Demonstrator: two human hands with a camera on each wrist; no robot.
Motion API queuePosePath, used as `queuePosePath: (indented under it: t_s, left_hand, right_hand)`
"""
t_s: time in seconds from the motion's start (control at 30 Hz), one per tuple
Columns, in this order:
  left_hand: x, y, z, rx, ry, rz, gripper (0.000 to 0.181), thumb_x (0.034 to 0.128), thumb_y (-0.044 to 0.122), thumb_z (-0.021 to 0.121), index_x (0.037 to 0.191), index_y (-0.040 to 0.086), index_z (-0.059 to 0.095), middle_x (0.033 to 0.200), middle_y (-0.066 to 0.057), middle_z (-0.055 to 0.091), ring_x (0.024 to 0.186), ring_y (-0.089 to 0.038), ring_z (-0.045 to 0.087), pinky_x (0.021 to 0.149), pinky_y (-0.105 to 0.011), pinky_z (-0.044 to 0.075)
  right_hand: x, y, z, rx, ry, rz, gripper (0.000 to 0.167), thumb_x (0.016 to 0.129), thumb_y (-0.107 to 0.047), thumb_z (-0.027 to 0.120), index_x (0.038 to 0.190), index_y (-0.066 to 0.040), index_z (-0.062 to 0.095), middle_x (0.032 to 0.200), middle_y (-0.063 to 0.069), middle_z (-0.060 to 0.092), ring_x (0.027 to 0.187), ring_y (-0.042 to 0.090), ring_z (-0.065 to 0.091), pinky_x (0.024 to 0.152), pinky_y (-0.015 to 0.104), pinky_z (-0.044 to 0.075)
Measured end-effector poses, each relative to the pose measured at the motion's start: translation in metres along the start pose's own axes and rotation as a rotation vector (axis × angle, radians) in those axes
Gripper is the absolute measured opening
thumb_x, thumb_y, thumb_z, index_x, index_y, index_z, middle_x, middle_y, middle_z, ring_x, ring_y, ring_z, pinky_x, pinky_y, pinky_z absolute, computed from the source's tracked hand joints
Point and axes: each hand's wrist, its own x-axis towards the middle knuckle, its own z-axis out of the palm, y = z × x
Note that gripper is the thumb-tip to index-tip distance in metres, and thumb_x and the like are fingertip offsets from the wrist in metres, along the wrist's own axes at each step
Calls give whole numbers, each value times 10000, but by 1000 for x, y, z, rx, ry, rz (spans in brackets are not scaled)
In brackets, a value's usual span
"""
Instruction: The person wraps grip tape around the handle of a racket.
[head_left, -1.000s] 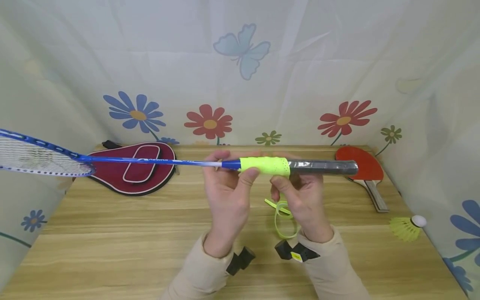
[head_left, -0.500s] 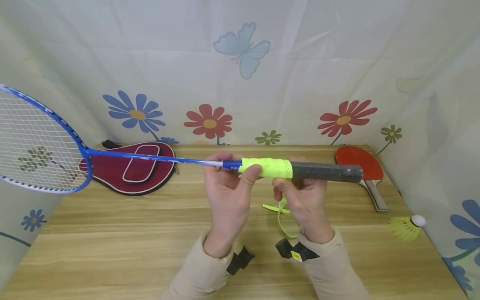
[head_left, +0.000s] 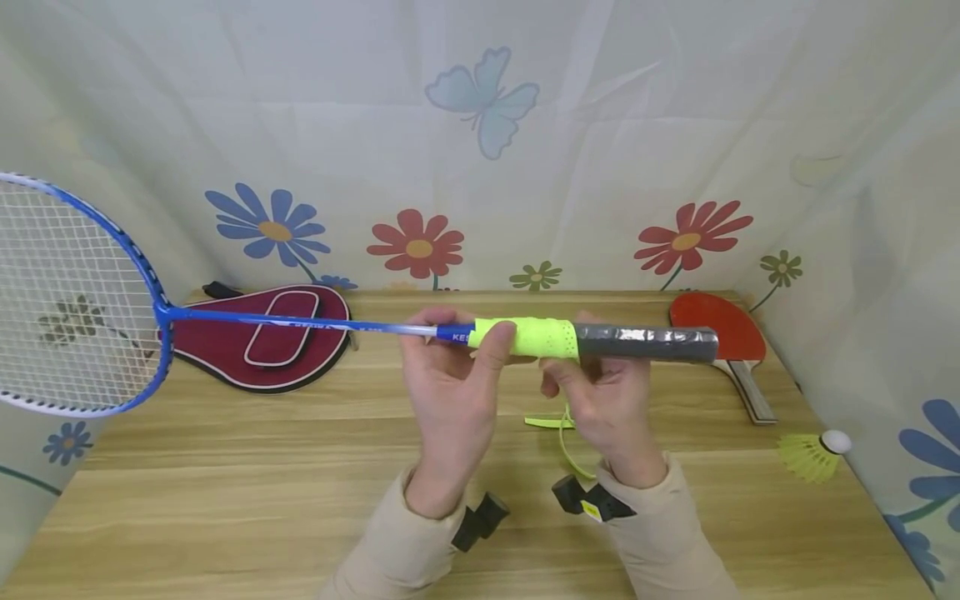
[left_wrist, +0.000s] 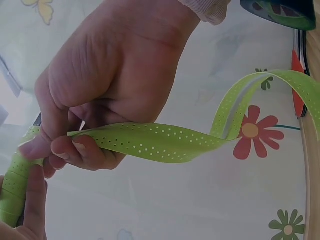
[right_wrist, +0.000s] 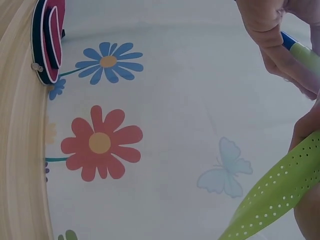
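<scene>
The blue badminton racket (head_left: 255, 319) is held level, its strung head at the far left. Bright yellow-green perforated wrap (head_left: 534, 337) covers the handle's left part; the right part is bare dark grip (head_left: 645, 342). My left hand (head_left: 450, 404) grips the handle at the cone, thumb on the wrap. At the wrap's right edge my right hand (head_left: 606, 408) pinches the loose tape, which hangs down to the table (head_left: 300, 500). The left wrist view shows the tape (left_wrist: 155, 142) running from the right hand's fingers (left_wrist: 85, 147). In the right wrist view the tape (right_wrist: 275, 192) passes the hand.
A maroon paddle case (head_left: 225, 350) lies at the back left. At the back right are a red table tennis paddle (head_left: 712, 325) and, nearer, a yellow shuttlecock (head_left: 813, 457). A flower-printed curtain (head_left: 585, 167) stands behind and beside the table.
The racket has turned about its long axis, showing its string face more fully. Over the last half second it has shifted slightly left with both hands. The hanging tape's loop has changed shape.
</scene>
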Motion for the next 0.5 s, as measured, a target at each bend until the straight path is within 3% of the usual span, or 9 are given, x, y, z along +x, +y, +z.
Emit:
queuePosePath:
  t_s: [0.1,0.2,0.37,0.5]
  left_hand:
    - [0,0,0,16,8,-3,417,892,-5,676,1110,-4,319,886,-84,500,783,-197,582,690,-367,615]
    - [-1,1,0,20,8,-17,398,893,-29,661,1111,10,331,862,-88,485,739,-214,609,619,-419,615]
    - [-2,1,1,23,14,-60,399,891,-19,669,1103,25,333,819,-97,488,599,-224,606,509,-364,588]
    - [-3,2,2,14,11,-83,403,912,6,652,1117,59,310,878,-95,533,702,-193,587,631,-265,562]
  right_hand:
    - [-2,0,1,28,12,12,433,839,-112,762,1151,128,583,785,62,660,489,145,562,424,234,500]
    - [-4,0,1,58,25,34,502,829,-76,765,1243,108,549,860,65,675,508,142,569,435,231,506]
    - [-7,-1,1,57,47,51,415,831,-51,759,1113,171,550,913,81,675,529,134,578,448,226,519]
    - [-7,-1,2,42,58,58,384,844,-48,748,1089,176,555,877,77,667,514,135,569,437,229,511]
